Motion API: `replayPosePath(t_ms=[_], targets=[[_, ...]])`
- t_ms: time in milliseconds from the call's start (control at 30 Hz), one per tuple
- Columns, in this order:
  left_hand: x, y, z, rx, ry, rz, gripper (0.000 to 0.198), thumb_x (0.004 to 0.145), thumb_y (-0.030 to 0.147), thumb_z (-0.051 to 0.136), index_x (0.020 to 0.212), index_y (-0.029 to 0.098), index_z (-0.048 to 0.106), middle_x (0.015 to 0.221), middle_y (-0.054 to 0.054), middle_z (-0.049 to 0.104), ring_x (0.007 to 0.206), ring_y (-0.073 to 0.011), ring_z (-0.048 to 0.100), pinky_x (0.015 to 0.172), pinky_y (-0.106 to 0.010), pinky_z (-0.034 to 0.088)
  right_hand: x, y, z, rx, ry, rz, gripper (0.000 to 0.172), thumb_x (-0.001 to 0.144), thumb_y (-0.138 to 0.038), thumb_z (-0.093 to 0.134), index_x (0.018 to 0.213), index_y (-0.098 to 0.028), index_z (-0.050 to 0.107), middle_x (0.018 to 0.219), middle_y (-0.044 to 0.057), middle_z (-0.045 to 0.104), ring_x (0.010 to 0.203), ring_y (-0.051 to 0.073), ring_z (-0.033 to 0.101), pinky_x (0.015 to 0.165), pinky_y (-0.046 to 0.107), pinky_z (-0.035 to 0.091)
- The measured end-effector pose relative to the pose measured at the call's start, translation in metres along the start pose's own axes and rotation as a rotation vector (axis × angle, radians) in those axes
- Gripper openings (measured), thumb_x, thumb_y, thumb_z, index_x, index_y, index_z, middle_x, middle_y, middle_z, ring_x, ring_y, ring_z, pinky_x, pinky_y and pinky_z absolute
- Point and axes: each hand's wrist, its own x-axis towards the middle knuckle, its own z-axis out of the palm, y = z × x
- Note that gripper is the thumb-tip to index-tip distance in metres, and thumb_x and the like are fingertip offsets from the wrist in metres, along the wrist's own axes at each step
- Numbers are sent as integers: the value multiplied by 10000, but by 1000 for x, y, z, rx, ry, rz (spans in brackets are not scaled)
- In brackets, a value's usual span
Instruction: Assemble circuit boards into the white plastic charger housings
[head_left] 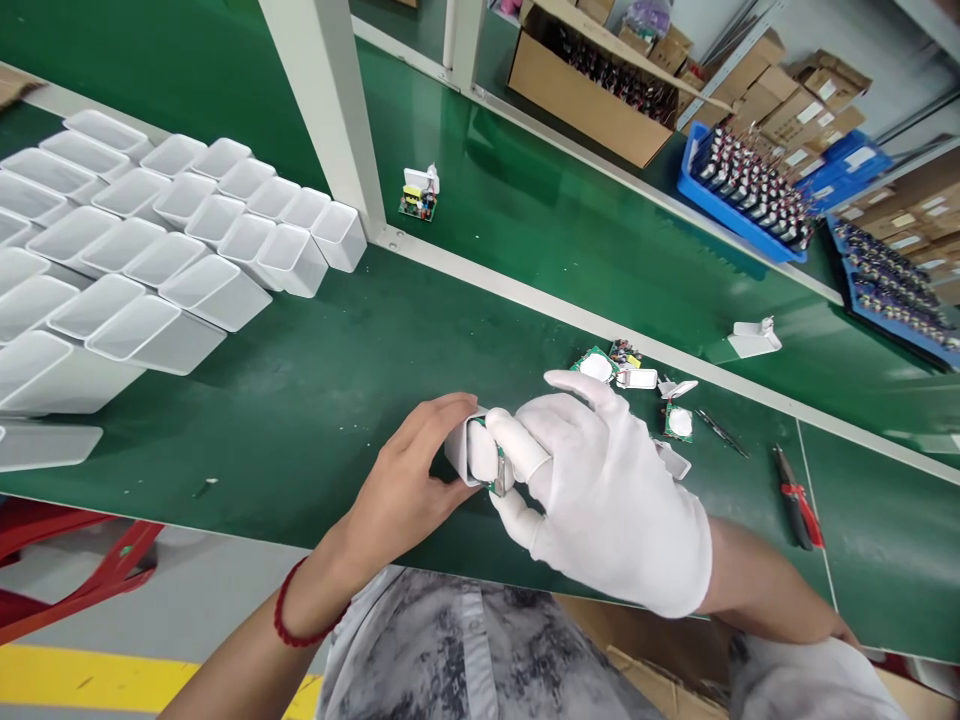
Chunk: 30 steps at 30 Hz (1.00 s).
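Observation:
My bare left hand (409, 480) grips a small white plastic shell (469, 450) from its left side, above the green bench mat (315, 400). My right hand (607, 490), in a white glove, pinches a green circuit board (498, 478) that sits partly inside the open end of that shell. The gloved index finger sticks out toward a small pile of loose parts (637, 385): green boards with white round pads and white caps, just beyond my right hand.
Rows of empty white shells (150, 250) fill the left of the bench. A white post (330, 110) stands behind. One assembled board (420, 195) lies past it. Red-handled cutters (799, 500) and tweezers (720, 432) lie right. Blue trays (750, 190) and cardboard boxes (592, 85) sit beyond.

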Motion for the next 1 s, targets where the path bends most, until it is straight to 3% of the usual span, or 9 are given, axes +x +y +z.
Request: replayPosePath(t_ms=[200, 367, 433, 533, 633, 700, 767, 867, 1000], targets=[[1, 5, 3, -26, 12, -36, 402, 853, 236, 651, 1220, 238, 488, 1204, -90, 643, 1085, -251, 656, 873, -348, 569, 8, -2, -4, -10, -63, -25, 432, 823, -295, 671, 1209, -112, 606, 950, 114, 662, 948, 287, 613, 1048, 559, 378], [-5, -2, 15, -222, 55, -304, 516, 743, 362, 779, 1140, 238, 474, 1162, -74, 615, 1026, -238, 662, 823, -347, 581, -15, 9, 11, 272, 230, 240, 528, 876, -422, 630, 1348, -224, 500, 1033, 102, 642, 918, 257, 644, 822, 439, 535], [-8, -4, 25, -253, 91, -357, 537, 728, 325, 788, 1135, 238, 448, 1200, -87, 589, 1051, -237, 653, 851, -363, 570, -28, 10, 35, 466, 117, 389, 535, 908, -422, 589, 1384, -210, 468, 1057, 110, 643, 865, 226, 665, 758, 386, 559], [-12, -2, 40, -240, 105, -383, 550, 730, 287, 777, 1140, 228, 416, 1230, -110, 559, 1034, -237, 656, 846, -380, 566, -39, 6, 77, 860, -162, 413, 604, 944, -504, 495, 1430, -155, 416, 1233, 161, 609, 1069, 254, 644, 933, 435, 523], [-11, 3, 42, -219, 78, -385, 542, 753, 263, 739, 1185, 216, 414, 1221, -121, 541, 1006, -238, 657, 829, -390, 574, -39, 1, 101, 1137, -180, 444, 637, 946, -540, 471, 1458, -170, 387, 1411, 156, 509, 1303, 273, 496, 1104, 473, 377], [-9, 4, 33, -274, 7, -354, 564, 770, 230, 707, 1257, 220, 422, 1232, -116, 533, 1060, -239, 634, 887, -394, 565, -36, 0, 104, 1288, -130, 503, 673, 919, -586, 496, 1457, -195, 393, 1372, 133, 542, 1219, 255, 557, 1039, 431, 448], [-6, 2, 20, -453, -100, -332, 569, 809, 219, 664, 1330, 239, 437, 1279, -109, 521, 1151, -236, 601, 970, -387, 540, -33, 3, 100, 1421, -123, 555, 656, 902, -638, 486, 1386, -195, 478, 1154, 105, 648, 928, 207, 651, 820, 356, 552], [-2, -3, 4, -763, -178, -401, 371, 900, 270, 570, 1269, 237, 557, 1277, -103, 560, 1118, -226, 631, 947, -363, 559, -30, 8, 93, 1505, -171, 596, 588, 916, -655, 436, 1166, -155, 619, 810, 43, 627, 611, 140, 553, 579, 281, 505], [0, -7, 2, -778, -100, -541, 271, 924, 361, 559, 1125, 208, 659, 1101, -83, 676, 943, -205, 675, 870, -362, 579, -28, 11, 91, 1473, -184, 500, 539, 911, -639, 475, 1107, -164, 640, 771, 14, 552, 644, 129, 495, 623, 277, 482]])
